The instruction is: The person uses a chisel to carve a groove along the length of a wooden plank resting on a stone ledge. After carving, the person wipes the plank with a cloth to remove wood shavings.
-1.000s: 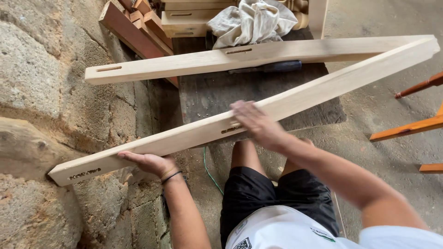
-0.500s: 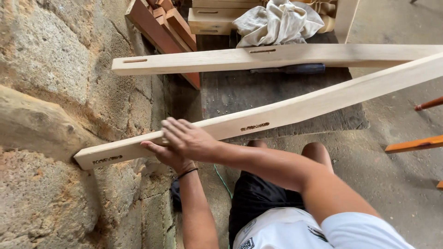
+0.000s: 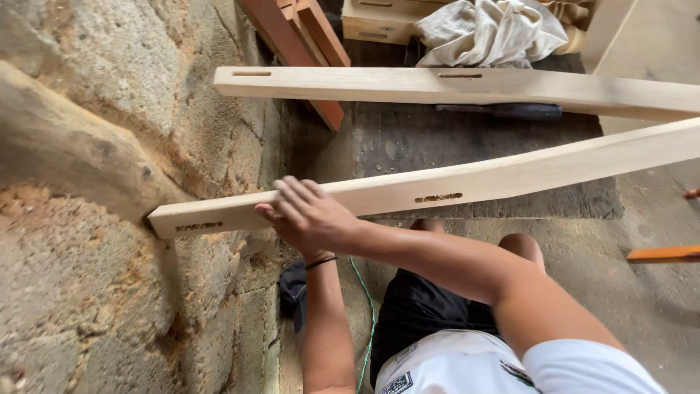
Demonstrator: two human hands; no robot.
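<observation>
Pale wooden rail (image 3: 467,186), long, flat-faced and square-edged, runs at a slant across the view, its left end butting against the rough stone wall (image 3: 109,219) just under a rounded log (image 3: 65,146) that sticks out of the masonry. Two slotted mortises show in its upper face, one near the wall end and one near the middle, both with ragged, chewed edges. The right hand (image 3: 310,215) lies over the rail near the wall end, fingers spread and curled over the far edge, pressing on the top face. The left hand (image 3: 281,222) is almost wholly hidden beneath the right one and the rail; only a fingertip or two shows at the near edge, so how far it is closed cannot be told, though it touches the rail's underside. A thin dark band circles the left wrist. A second pale rail (image 3: 452,86) of the same cut lies well apart, farther off, with two neat slots in its face, and a dark blue-black tool handle (image 3: 503,111) rests just beside its near edge. Behind that sit a crumpled beige cloth (image 3: 488,33) on stacked light timber, and reddish-brown boards (image 3: 299,36) leaning against the wall. The wall is coarse, pitted and dusted with orange sawdust. The floor (image 3: 642,292) is grey concrete; an orange wooden piece (image 3: 663,253) lies at the right edge.
</observation>
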